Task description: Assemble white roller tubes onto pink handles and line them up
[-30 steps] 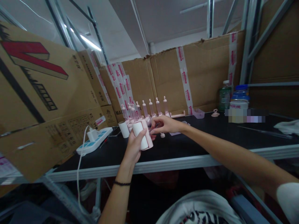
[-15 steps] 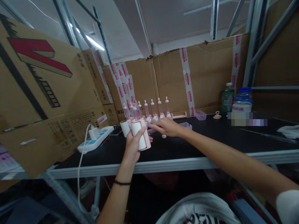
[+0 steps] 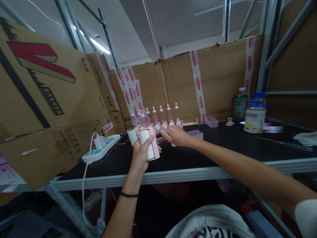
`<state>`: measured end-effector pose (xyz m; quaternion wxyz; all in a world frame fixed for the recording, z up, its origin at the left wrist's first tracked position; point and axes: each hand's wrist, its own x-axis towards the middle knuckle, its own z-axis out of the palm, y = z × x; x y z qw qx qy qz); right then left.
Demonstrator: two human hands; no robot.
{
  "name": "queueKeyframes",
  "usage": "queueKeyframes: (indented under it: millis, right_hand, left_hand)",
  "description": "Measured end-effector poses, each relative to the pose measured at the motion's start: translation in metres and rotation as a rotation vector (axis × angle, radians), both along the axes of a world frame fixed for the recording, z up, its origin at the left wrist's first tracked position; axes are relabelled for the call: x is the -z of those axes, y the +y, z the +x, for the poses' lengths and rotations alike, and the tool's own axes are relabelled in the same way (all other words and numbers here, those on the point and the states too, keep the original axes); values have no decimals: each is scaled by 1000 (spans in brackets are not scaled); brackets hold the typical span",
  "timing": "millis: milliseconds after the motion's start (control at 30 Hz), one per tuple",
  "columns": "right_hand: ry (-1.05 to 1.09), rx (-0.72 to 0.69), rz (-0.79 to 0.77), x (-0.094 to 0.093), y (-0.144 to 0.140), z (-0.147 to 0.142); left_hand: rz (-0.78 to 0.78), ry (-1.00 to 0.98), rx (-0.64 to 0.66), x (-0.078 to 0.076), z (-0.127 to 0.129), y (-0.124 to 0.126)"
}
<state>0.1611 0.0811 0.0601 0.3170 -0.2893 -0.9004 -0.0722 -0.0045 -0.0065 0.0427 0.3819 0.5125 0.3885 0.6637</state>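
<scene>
My left hand is wrapped around a white and pink cylindrical housing, held tilted above the table's front edge. Just right of it, my right hand is closed with fingertips pinched together; whatever they hold is hidden or too small to name. A small pale piece shows beneath that hand. Behind both hands stands a row of pink pieces with clear tubes and looped tips, partly covered by the hands. A white cylinder is beside the housing on the left.
The black tabletop carries a white power strip with a plugged-in charger at left. Lilac trays, a pink looped cap, a green bottle and a blue-lidded jar lie rightward. Cardboard walls enclose the back.
My right hand has drawn slightly to the right, away from the housing, and its fingers are more curled. My left hand keeps its hold on the housing almost unmoved.
</scene>
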Motion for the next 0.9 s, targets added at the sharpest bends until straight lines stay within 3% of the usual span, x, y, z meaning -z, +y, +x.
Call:
queueKeyframes:
  millis: [167, 333, 633, 900]
  right_hand:
    - [-28, 115, 160, -1, -10, 1]
    - [21, 84, 104, -3, -9, 1]
    - [240, -184, -190, -3, -4, 1]
    - [473, -555, -542, -12, 4, 11]
  left_hand:
    - [-19, -47, -9, -4, 1, -2]
    - [-4, -33, -11, -6, 1, -6]
    - [-9, -30, 14, -1, -5, 2]
    - [-99, -286, -42, -2, -20, 19]
